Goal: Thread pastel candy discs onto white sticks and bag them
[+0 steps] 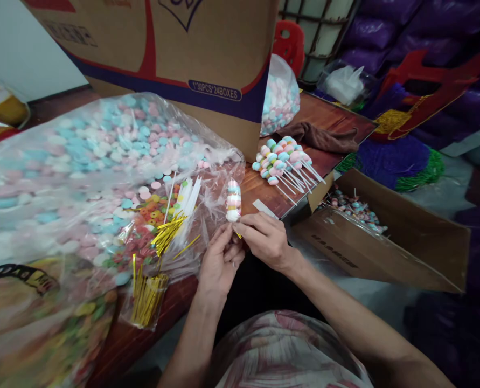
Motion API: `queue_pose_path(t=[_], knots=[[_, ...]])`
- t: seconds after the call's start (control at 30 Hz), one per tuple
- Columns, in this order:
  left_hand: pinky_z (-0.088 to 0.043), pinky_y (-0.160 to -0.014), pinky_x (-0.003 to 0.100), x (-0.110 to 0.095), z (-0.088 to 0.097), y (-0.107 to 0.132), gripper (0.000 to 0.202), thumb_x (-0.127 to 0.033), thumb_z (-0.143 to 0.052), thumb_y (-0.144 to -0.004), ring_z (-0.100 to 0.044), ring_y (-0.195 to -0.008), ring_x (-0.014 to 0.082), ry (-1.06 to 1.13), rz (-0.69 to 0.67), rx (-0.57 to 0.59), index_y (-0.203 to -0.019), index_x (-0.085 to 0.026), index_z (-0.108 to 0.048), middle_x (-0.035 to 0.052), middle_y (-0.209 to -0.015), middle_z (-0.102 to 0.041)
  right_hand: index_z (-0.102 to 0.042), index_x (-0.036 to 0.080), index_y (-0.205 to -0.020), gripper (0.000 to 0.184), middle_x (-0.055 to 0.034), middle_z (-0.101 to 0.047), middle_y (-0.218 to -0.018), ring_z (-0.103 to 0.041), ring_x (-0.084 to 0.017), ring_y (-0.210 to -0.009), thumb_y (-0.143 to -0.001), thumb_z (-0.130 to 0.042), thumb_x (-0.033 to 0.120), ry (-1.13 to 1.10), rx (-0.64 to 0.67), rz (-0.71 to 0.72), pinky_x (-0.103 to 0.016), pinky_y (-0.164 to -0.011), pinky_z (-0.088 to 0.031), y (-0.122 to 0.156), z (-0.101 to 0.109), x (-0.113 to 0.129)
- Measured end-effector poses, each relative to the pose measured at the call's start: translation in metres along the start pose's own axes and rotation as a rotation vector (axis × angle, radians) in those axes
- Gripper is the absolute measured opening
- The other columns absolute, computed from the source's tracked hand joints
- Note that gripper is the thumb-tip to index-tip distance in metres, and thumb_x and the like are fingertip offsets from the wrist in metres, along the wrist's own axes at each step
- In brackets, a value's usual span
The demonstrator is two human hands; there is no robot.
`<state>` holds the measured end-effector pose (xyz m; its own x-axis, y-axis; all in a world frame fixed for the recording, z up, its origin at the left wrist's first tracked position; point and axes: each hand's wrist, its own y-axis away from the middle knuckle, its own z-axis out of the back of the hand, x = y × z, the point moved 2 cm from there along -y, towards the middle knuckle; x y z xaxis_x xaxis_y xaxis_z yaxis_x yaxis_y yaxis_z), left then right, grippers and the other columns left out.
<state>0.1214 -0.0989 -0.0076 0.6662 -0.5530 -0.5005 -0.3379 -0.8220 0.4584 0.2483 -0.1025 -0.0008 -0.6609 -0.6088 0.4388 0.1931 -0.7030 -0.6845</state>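
A wrapped marshmallow skewer in pink, blue and white stands upright above my fingertips. My left hand is closed around its lower end; the stick itself is hidden by the fingers. My right hand pinches a gold twist tie at the base of the wrapper, touching the left fingertips. Just left lie loose gold twist ties, white sticks and ring-shaped gummy candies on a clear plastic sheet. A small bag of gold ties rests near the table edge.
A large bag of pastel marshmallows covers the left of the table. Behind stands a tall carton. Finished skewers lie in a pile at the right. An open cardboard box with more skewers sits lower right.
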Motion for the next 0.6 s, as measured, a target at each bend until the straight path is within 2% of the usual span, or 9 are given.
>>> queue_pose_path(t=[0.07,0.13,0.2,0.27,0.37,0.5,0.6], knots=[[-0.028,-0.039,0.01,0.004,-0.004,0.001,0.019,-0.021,-0.079,-0.076,-0.03,-0.038,-0.0026,0.036,-0.023,-0.014,-0.078,-0.014,-0.061,-0.0081,-0.061,-0.052,-0.068,0.023,-0.088,0.024,-0.0079,-0.069,-0.089,-0.061,-0.019,-0.078,-0.098,-0.046,0.02,0.005,-0.054,-0.029,-0.034,-0.072,-0.048,-0.002,-0.001,0.004],[-0.037,-0.046,0.01,0.009,-0.007,-0.001,0.02,-0.021,-0.081,-0.075,-0.042,-0.045,-0.0007,0.051,-0.045,-0.058,-0.082,-0.016,-0.063,-0.0075,-0.065,-0.056,-0.064,0.022,-0.085,0.022,-0.0087,-0.065,-0.084,-0.058,-0.02,-0.078,-0.097,-0.046,0.02,0.002,-0.106,-0.129,-0.036,-0.072,-0.045,-0.002,-0.003,0.009],[-0.047,-0.059,0.014,0.011,-0.011,-0.005,0.019,-0.024,-0.08,-0.077,-0.056,-0.06,0.0039,0.037,-0.056,-0.073,-0.086,-0.017,-0.066,-0.0038,-0.076,-0.064,-0.059,0.022,-0.083,0.02,-0.0078,-0.061,-0.079,-0.053,-0.021,-0.075,-0.097,-0.044,0.019,-0.029,-0.132,-0.24,-0.036,-0.07,-0.042,0.0,-0.005,0.012],[-0.053,-0.07,0.02,0.009,-0.016,-0.009,0.02,-0.032,-0.075,-0.082,-0.064,-0.078,0.0102,0.008,-0.03,-0.026,-0.093,-0.017,-0.068,0.0014,-0.089,-0.069,-0.054,0.022,-0.081,0.019,-0.0056,-0.056,-0.076,-0.05,-0.02,-0.073,-0.096,-0.044,0.017,-0.102,-0.129,-0.312,-0.035,-0.07,-0.041,0.003,-0.003,0.015],[-0.054,-0.076,0.027,-0.001,-0.022,-0.011,0.028,-0.044,-0.068,-0.087,-0.066,-0.087,0.0163,-0.047,-0.028,0.079,-0.096,-0.018,-0.07,0.005,-0.094,-0.071,-0.051,0.022,-0.081,0.017,-0.0023,-0.053,-0.076,-0.05,-0.017,-0.073,-0.096,-0.045,0.016,-0.242,-0.121,-0.402,-0.033,-0.07,-0.041,0.005,0.008,0.015],[-0.054,-0.075,0.029,-0.008,-0.023,-0.002,0.039,-0.056,-0.068,-0.083,-0.065,-0.091,0.02,-0.293,-0.149,0.115,-0.088,-0.017,-0.071,0.0063,-0.087,-0.069,-0.049,0.022,-0.078,0.018,-0.0009,-0.054,-0.078,-0.052,-0.016,-0.074,-0.096,-0.047,0.018,-0.312,-0.165,-0.52,-0.03,-0.071,-0.043,0.002,0.035,0.017],[-0.053,-0.078,0.027,0.004,-0.021,0.002,0.028,-0.043,-0.076,-0.079,-0.064,-0.09,0.0185,-0.508,-0.19,0.103,-0.076,-0.016,-0.069,0.006,-0.087,-0.069,-0.052,0.022,-0.08,0.017,-0.0024,-0.057,-0.078,-0.054,-0.017,-0.076,-0.095,-0.047,0.017,-0.228,-0.205,-0.457,-0.033,-0.075,-0.043,-0.001,0.049,0.025]])
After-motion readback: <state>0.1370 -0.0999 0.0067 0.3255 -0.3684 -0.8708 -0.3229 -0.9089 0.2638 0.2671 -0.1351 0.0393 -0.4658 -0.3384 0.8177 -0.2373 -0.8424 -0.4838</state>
